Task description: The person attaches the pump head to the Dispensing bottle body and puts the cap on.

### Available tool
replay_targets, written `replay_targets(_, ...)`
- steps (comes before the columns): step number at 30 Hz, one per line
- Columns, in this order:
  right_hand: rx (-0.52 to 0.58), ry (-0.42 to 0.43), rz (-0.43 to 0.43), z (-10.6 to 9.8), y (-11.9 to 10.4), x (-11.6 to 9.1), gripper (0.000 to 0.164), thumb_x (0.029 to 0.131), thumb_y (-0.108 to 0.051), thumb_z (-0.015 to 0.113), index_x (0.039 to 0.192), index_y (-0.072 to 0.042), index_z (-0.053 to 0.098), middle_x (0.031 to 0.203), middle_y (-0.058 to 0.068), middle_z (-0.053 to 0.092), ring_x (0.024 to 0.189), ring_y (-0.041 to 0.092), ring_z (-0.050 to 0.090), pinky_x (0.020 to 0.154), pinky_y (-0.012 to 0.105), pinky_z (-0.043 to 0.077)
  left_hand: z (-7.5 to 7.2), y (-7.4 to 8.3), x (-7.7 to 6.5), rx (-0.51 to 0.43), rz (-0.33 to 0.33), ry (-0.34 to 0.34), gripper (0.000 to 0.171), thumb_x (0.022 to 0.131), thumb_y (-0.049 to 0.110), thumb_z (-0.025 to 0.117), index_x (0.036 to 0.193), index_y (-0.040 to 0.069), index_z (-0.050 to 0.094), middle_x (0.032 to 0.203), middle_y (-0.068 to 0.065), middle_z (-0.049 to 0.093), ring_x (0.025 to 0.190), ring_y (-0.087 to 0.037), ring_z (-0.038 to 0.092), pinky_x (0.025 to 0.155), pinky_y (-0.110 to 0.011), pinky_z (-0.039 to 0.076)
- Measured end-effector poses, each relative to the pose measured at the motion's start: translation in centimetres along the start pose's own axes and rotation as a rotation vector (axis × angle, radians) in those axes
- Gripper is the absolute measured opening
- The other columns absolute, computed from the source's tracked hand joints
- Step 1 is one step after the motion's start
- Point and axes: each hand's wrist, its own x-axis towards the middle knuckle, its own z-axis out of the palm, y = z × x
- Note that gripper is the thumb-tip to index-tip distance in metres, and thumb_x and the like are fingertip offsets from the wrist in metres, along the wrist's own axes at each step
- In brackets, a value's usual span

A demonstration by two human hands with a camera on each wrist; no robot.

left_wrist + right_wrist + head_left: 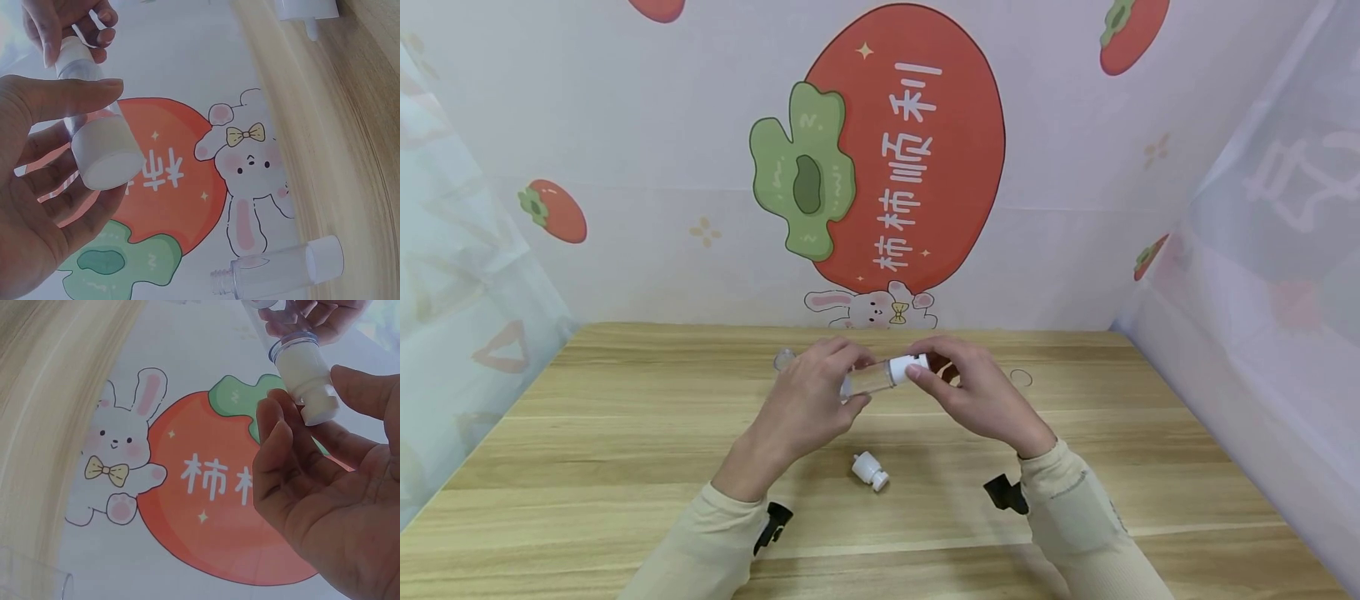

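A clear bottle [871, 379] with a white base [107, 153] is held tilted above the table by my left hand [811, 392], thumb and fingers around its lower end. On its other end sits a white pump head [908, 368]. My right hand [973, 392] pinches that pump head between thumb and fingers. In the right wrist view, the pump head's collar [303, 362] lies against the bottle's rim. Below the hands, another white pump head [870, 472] lies on its side on the table.
A second clear bottle [272, 275], threaded neck uncovered, stands on the wooden table [625, 467] behind my left hand. A clear cylindrical cover [1021, 378] stands to the right of my right hand. A printed backdrop [700, 108] rises behind the table, with sheets at both sides.
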Motion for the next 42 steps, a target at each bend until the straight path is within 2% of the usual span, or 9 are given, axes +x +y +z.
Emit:
replay_targets(10,-0.011,-0.003,0.031,-0.02,-0.01,0.1,0.018,0.098,-0.017,0.069,0.114,-0.008,0.071,0.094,-0.001,0.068,0.085,0.016,0.06,0.075,0.038,0.054,0.01,-0.08,-0.03,0.013,0.008,0.016,0.042,0.07,0.005,0.092,0.106,0.007,0.071,0.102,-0.002,0.07,0.093,-0.023,0.065,0.076,-0.037,0.055)
replay_targets(17,-0.002,0.002,0.038,-0.26,-0.11,0.03,0.023,0.097,-0.018,0.071,0.118,-0.009,0.069,0.1,-0.003,0.068,0.09,0.016,0.062,0.078,0.039,0.055,-0.08,-0.13,-0.02,-0.017,-0.018,0.003,0.042,0.071,0.005,0.092,0.107,0.007,0.071,0.102,-0.003,0.071,0.092,-0.021,0.064,0.075,-0.038,0.053)
replay_targets(26,0.011,0.003,-0.023,-0.43,-0.03,-0.12,0.036,0.092,-0.013,0.077,0.125,-0.008,0.064,0.113,-0.001,0.066,0.096,0.017,0.065,0.084,0.042,0.056,-0.01,-0.33,0.07,-0.115,-0.046,-0.021,0.04,0.071,0.004,0.091,0.105,0.007,0.071,0.095,-0.003,0.068,0.084,-0.018,0.062,0.074,-0.034,0.051)
replay_targets(31,-0.008,-0.004,-0.082,-0.4,0.13,-0.14,0.042,0.088,-0.008,0.079,0.127,-0.007,0.064,0.119,0.0,0.066,0.099,0.017,0.064,0.085,0.04,0.057,-0.06,-0.33,0.1,-0.162,-0.062,-0.053,0.038,0.072,0.003,0.091,0.105,0.007,0.072,0.095,0.0,0.067,0.084,-0.017,0.062,0.075,-0.033,0.052)
replay_targets(37,-0.009,-0.017,-0.136,-0.34,0.22,-0.11,0.043,0.086,-0.001,0.08,0.125,-0.006,0.064,0.122,0.005,0.066,0.1,0.019,0.064,0.084,0.036,0.057,-0.01,-0.38,0.08,-0.182,-0.083,-0.086,0.036,0.073,0.004,0.09,0.105,0.007,0.073,0.096,-0.001,0.068,0.085,-0.017,0.061,0.076,-0.034,0.051)
replay_targets(42,-0.006,-0.026,-0.148,-0.29,0.31,-0.09,0.041,0.086,0.001,0.079,0.124,-0.006,0.065,0.119,0.002,0.066,0.099,0.019,0.064,0.083,0.037,0.057,-0.13,-0.28,0.09,-0.18,-0.093,-0.098,0.036,0.073,0.005,0.09,0.104,0.008,0.073,0.096,0.0,0.067,0.085,-0.018,0.06,0.076,-0.034,0.051)
